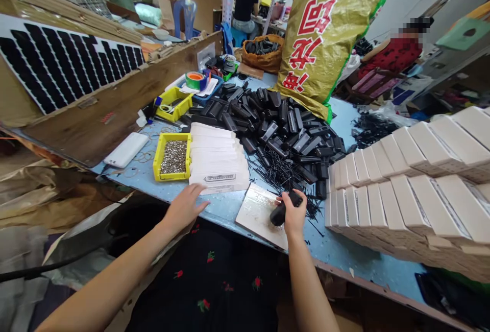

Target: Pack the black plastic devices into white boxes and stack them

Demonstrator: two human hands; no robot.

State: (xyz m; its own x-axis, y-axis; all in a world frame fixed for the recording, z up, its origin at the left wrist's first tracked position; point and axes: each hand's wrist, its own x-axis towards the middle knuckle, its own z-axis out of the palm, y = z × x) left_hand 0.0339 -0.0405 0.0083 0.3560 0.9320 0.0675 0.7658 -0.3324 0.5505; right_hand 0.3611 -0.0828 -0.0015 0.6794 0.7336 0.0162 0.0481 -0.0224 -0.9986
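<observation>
Gripping black device point(279, 214), right hand point(296, 214); left hand point(186, 207) unclenched near papers point(216, 161); sack point(350, 25), red Chinese characters point(314, 19)

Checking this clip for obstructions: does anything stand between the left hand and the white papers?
Nothing visible does. The left hand is at the near left corner of the papers; whether it touches them is unclear. The yellow bin sits left of the papers, not in between.
</observation>
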